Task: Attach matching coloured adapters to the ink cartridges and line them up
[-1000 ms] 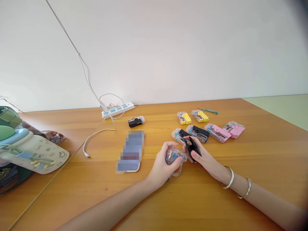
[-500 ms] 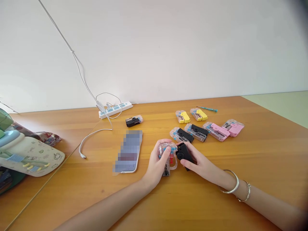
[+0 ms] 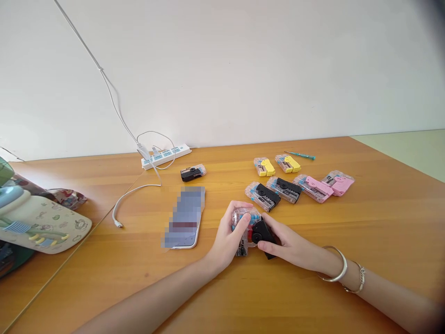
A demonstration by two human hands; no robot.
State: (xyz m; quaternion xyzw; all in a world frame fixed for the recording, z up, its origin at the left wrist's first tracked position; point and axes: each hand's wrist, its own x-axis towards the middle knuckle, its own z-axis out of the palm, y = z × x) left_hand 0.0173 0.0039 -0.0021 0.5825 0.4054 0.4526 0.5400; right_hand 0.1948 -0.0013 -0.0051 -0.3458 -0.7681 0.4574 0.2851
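Near the middle of the wooden counter (image 3: pixel 351 232), both hands work close together, just in front of the rows of packs. The left hand (image 3: pixel 225 236) curls closed around a clear plastic case (image 3: pixel 245 227), with blue and red parts visible inside, and its fingers wrap over the top. The right hand (image 3: pixel 288 246) grips a black plastic piece (image 3: pixel 262 234), pressing it against the side of the case so that the two touch. The work in hand looks like fitting or checking this black piece against the case, though the exact join is hidden by the fingers. The next move seems to call for a steady, even press while the case stays square in the left hand. Just beyond the hands lie two black-and-clear packs (image 3: pixel 274 192), with two yellow-and-clear packs (image 3: pixel 276 164) and two pink-and-clear packs (image 3: pixel 321 185) nearby. A teal-handled screwdriver (image 3: pixel 299 155) lies past them. To the left are a pixelated smartphone (image 3: pixel 184 218), a small black-and-clear pack (image 3: pixel 193 173), a white power strip (image 3: pixel 165 157) and a white cable (image 3: pixel 135 199).
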